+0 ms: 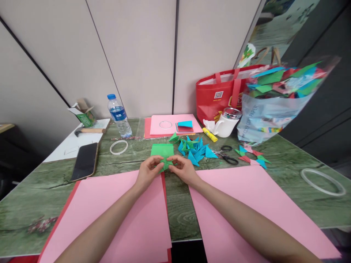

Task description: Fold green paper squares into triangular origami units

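Both hands meet at the middle of the table around a small folded green paper (166,164). My left hand (149,170) pinches its left side between thumb and fingers. On its right side, my right hand (184,168) grips it the same way. Just behind lies a flat green paper sheet (162,149). A heap of folded blue and green paper pieces (194,149) sits to the right of it. My forearms rest over two large stacks of pink paper (120,215), (246,204).
Black scissors (229,159), a yellow glue stick (210,134), a white mug (227,124) and a paper ring (253,156) are at the right. A water bottle (120,117), tape roll (119,147), phone (85,161) and hammer (89,130) are at the left.
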A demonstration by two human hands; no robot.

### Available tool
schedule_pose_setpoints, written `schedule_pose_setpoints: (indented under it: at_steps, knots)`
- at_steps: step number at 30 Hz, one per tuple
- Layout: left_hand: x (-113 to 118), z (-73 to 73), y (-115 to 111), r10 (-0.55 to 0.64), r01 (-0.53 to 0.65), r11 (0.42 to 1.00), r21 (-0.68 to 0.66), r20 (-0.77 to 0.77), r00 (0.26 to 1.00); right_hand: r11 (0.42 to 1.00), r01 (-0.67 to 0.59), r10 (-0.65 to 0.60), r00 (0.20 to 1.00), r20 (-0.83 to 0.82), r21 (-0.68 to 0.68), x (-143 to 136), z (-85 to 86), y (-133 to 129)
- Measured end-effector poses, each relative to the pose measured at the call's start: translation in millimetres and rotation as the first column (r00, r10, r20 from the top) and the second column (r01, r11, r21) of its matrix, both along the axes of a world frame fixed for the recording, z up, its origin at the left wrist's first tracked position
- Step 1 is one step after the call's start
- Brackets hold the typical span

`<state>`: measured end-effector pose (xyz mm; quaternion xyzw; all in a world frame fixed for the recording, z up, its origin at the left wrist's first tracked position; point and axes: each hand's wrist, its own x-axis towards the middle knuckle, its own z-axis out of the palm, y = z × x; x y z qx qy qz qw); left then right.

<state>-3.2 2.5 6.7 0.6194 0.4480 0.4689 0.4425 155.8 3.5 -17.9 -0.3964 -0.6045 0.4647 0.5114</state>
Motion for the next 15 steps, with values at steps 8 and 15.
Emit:
schedule_pose_setpoints:
  at_steps: [8, 15]
  knots:
    - [0.3, 1.3, -0.3, 0.055, -0.055, 0.998, 0.000, -0.099, 0.994, 1.000, -0.013, 0.013, 1.000, -0.003, -0.018, -0.5, -0.8, 0.7]
    - [-1.2, -2.3, 1.0, 0.126, -0.115, 0.991, 0.064, -0.206, 0.970, 1.000, 0.006, -0.007, 0.998, 0.068, 0.020, 0.9, -0.4, 0.6]
